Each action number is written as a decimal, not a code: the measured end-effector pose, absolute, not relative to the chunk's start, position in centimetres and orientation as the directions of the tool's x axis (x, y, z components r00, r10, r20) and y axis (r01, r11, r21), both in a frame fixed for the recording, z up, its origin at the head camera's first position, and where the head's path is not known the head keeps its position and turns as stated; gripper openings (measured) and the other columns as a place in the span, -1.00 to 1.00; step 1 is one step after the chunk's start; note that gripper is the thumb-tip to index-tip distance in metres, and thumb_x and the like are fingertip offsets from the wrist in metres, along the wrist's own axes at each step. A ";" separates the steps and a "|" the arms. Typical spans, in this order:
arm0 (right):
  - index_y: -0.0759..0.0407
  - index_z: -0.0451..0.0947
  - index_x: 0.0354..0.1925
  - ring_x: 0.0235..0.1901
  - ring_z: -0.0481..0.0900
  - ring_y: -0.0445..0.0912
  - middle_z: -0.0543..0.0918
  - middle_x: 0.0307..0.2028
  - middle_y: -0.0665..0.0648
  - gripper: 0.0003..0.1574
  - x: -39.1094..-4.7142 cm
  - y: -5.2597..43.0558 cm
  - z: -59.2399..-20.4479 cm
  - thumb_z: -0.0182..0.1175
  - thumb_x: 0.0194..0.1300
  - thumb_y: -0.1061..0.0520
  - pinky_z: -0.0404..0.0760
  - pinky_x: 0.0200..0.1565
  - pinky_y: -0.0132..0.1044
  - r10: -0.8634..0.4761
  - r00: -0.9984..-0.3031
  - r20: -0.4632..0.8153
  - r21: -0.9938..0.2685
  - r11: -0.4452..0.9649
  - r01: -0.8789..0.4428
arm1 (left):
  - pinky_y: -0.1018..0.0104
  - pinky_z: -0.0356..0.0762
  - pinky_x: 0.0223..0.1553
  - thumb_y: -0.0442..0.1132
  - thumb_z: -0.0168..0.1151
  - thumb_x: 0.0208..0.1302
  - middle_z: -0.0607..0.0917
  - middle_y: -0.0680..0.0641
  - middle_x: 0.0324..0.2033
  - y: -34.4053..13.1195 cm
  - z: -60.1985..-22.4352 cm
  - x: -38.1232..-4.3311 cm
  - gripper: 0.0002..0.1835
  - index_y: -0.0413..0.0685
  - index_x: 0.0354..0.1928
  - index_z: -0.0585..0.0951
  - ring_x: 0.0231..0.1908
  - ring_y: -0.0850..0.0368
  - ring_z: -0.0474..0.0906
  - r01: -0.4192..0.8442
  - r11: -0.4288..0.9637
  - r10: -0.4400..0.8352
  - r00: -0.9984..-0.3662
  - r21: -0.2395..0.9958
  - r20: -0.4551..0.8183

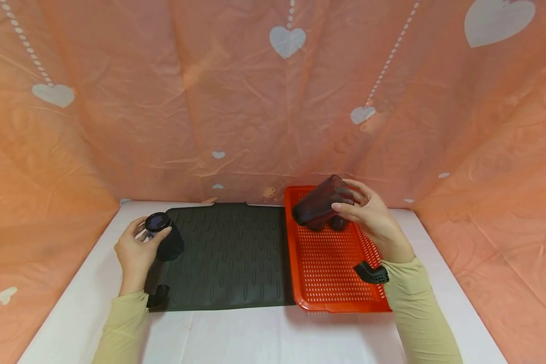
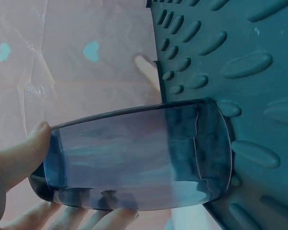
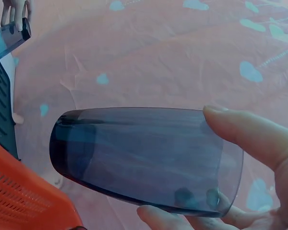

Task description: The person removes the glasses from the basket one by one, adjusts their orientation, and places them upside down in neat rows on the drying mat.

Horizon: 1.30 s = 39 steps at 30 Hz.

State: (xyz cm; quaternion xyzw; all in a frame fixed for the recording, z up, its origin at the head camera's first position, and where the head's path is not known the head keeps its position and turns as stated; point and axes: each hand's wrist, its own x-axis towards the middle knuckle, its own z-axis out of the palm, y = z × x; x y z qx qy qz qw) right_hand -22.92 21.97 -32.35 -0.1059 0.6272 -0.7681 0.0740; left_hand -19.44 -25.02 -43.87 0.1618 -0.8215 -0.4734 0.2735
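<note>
At the dark mat's left edge, my left hand (image 1: 135,251) grips a dark tinted drinking glass (image 1: 170,245) near its thick base. That glass is upside down and slightly tilted, its rim at the ribbed mat (image 2: 249,115) in the left wrist view. My right hand (image 1: 374,218) holds a purple tinted drinking glass (image 3: 149,153) near its rim, thumb on one side and fingers on the other. This glass leans over the orange basket (image 1: 292,263), base pointing down and left. Below it, partly hidden, lie more dark glasses (image 1: 338,223) in the basket.
The ribbed dark drying mat (image 1: 227,258) lies on a white table (image 1: 236,336), with the basket against its right side. An orange curtain (image 1: 236,101) with hearts hangs behind and at both sides. A black device (image 1: 372,273) is on the right wrist.
</note>
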 end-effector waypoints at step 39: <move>0.25 0.05 0.40 0.03 0.50 0.00 0.25 0.29 0.25 -0.20 -24.6 15.9 -33.9 0.15 0.30 0.39 0.47 0.12 0.01 -0.213 -0.972 -0.097 -0.951 -0.267 0.154 | 0.11 0.51 -0.08 -0.06 0.38 0.15 0.50 -0.29 0.13 -25.0 -43.3 -19.2 -0.31 -0.23 0.26 0.41 0.07 -0.23 0.48 -0.068 0.482 -0.510 -0.832 0.873 0.217</move>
